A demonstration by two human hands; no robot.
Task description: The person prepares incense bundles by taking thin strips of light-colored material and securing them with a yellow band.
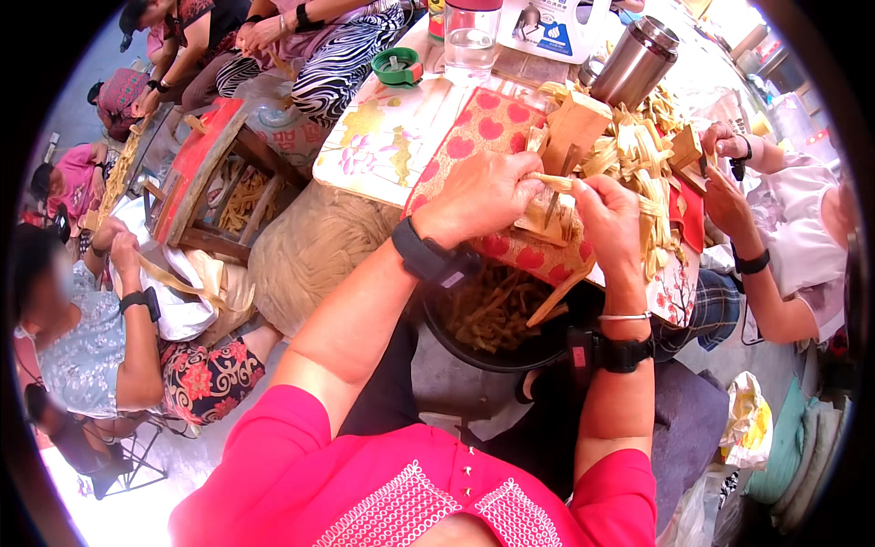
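Observation:
Between my two hands runs a short, pale yellow strip of plant-like material (555, 182). The fingers of my left hand (482, 191) pinch its left end, and those of my right hand (605, 205) grip its right part. Just behind the strip stands a wooden block (577, 126) with a thin upright metal piece, on a wooden base (543, 229). That base rests on a board covered in red-heart cloth (454, 154). More pale strips (636, 154) lie heaped to the right of the block. A small wooden stick (560, 294) juts over the near edge of the board.
Below the table edge, a black basin (472, 355) holds many brownish pieces. A steel flask (636, 61), a clear jar (470, 48), a green lid (396, 67) and a white jug (547, 27) stand at the back. Co-workers sit left and right; a wooden stool (205, 171) lies left.

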